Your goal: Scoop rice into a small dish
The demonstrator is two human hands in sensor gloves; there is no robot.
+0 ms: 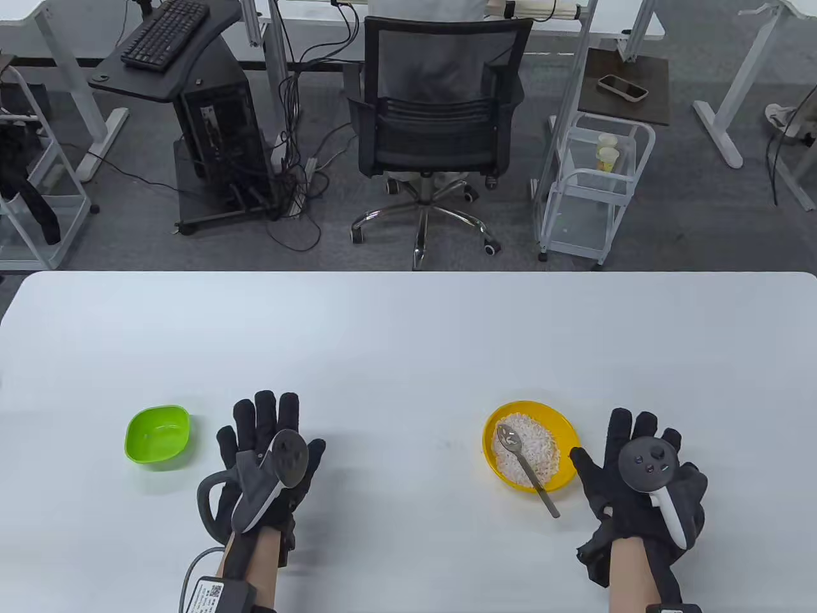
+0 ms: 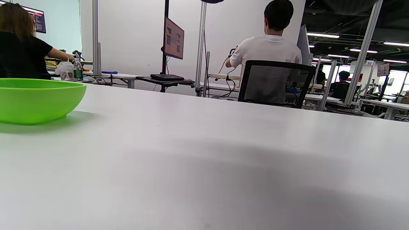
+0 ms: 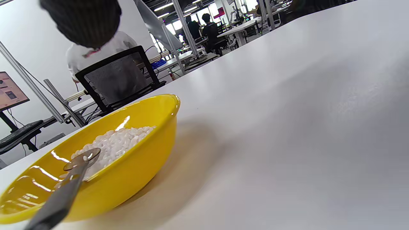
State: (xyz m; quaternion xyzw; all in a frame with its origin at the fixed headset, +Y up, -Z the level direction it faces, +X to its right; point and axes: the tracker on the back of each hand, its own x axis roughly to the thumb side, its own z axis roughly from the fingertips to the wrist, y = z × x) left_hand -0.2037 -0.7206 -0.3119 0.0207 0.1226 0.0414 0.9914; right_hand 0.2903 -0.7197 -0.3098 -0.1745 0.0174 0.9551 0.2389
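Observation:
A yellow bowl (image 1: 494, 456) (image 3: 134, 179) holds white rice (image 1: 542, 450) (image 3: 118, 143) at the table's right front. A metal slotted spoon (image 1: 526, 466) (image 3: 64, 191) lies in it, head on the rice, handle over the near rim. A small green dish (image 1: 157, 437) (image 2: 35, 100) sits empty at the left front. My left hand (image 1: 268, 440) lies flat and open on the table, just right of the green dish. My right hand (image 1: 632, 460) lies flat and open just right of the yellow bowl, thumb close to the rim. One fingertip (image 3: 83, 20) shows in the right wrist view.
The white table (image 1: 408, 345) stretches wide behind and between the two bowls. Beyond its far edge stand an office chair (image 1: 440, 128), a computer cart (image 1: 204, 128) and a small white trolley (image 1: 593, 185).

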